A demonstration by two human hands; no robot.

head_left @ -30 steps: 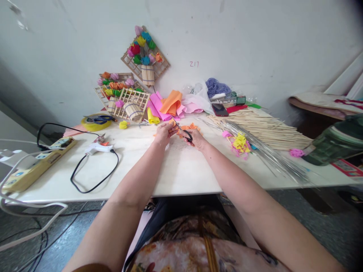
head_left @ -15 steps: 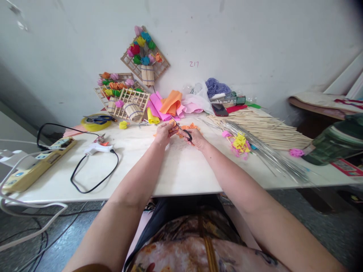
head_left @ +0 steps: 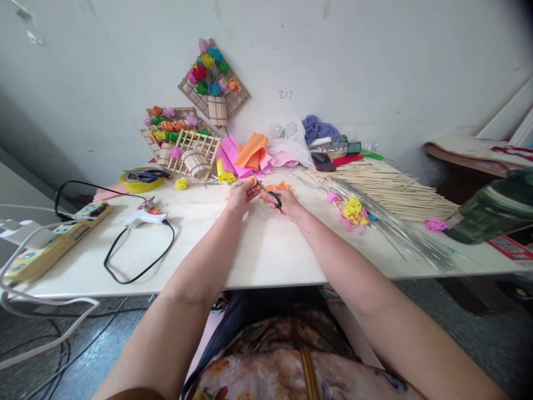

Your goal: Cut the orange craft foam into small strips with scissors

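Observation:
My left hand (head_left: 239,196) pinches a small piece of orange paper (head_left: 252,181) over the middle of the white table (head_left: 266,250). My right hand (head_left: 288,203) grips black-handled scissors (head_left: 266,191), whose blades point up-left into that paper. Orange scraps (head_left: 280,187) lie on the table just beyond both hands.
Folded pink and orange paper sheets (head_left: 250,153) and stick-frame flower crafts (head_left: 194,147) stand behind. A glue gun (head_left: 145,218) with black cord and a power strip (head_left: 54,239) lie left. Wooden sticks (head_left: 387,191), wires, yellow and pink paper bits (head_left: 352,211) and a phone (head_left: 322,161) lie right.

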